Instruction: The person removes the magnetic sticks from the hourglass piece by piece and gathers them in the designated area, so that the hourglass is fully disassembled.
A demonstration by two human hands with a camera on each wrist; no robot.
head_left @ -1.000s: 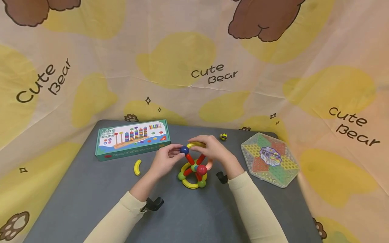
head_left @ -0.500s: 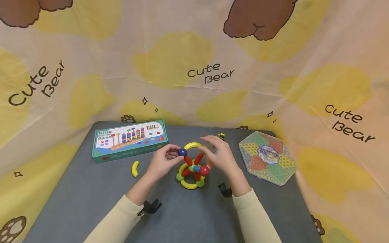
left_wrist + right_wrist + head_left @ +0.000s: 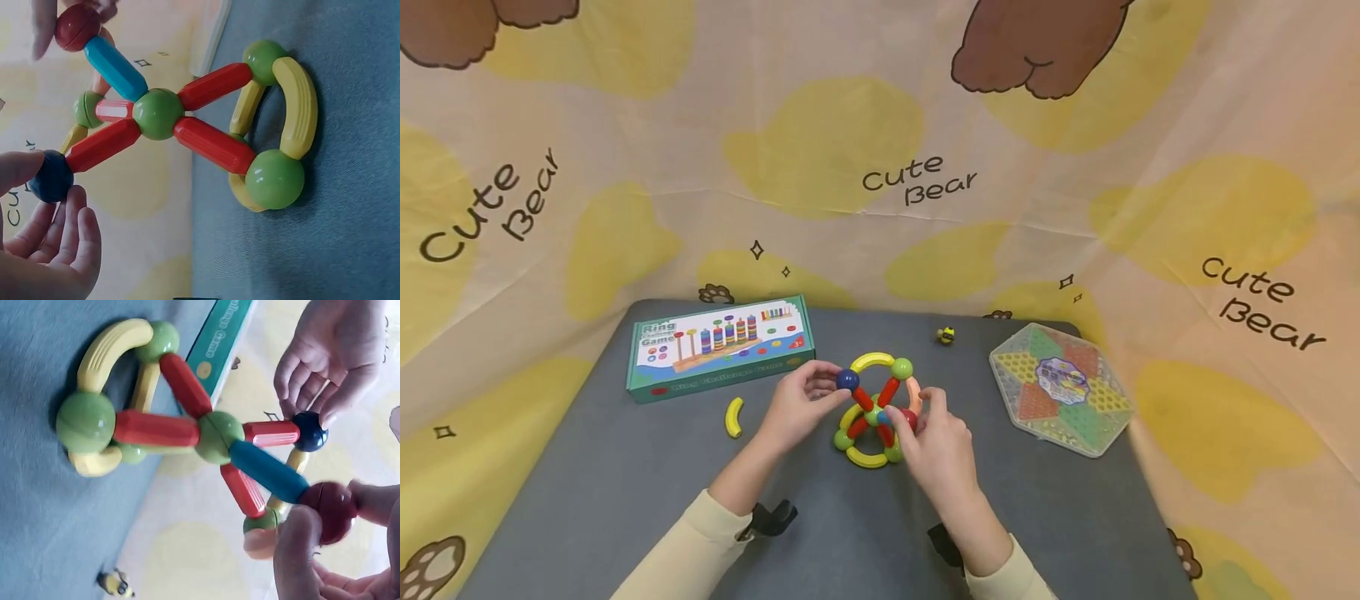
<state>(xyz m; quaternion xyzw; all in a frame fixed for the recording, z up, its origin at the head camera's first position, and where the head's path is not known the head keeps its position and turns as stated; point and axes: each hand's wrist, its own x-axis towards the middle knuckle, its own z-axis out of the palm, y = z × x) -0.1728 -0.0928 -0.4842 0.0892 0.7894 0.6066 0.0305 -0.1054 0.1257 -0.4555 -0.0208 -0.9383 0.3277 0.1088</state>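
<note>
While the left hand (image 3: 802,402) pinches the one blue ball (image 3: 847,381) between thumb and fingers, the right hand (image 3: 942,446) pinches the one red ball (image 3: 332,509). Both forearms slant inward from the near side; the right hand sits nearer than the left, its thumb pointing toward the middle.

The two balls belong to a frame (image 3: 875,414) standing mid-table. Five green balls (image 3: 158,114) show in it: three at the base, one at the centre, one at the far right. Four red sticks (image 3: 214,145) are visible, and one blue stick (image 3: 267,470) links centre to red ball. Three yellow arcs (image 3: 300,107) ring the base; a fourth joins the blue ball to the far green one, where one orange arc (image 3: 913,396) also meets.

Beyond, the table (image 3: 842,542) bears one loose arc (image 3: 733,417) left, one box (image 3: 722,350) far left, one bee (image 3: 947,336) far right and one game board (image 3: 1062,389) right.
</note>
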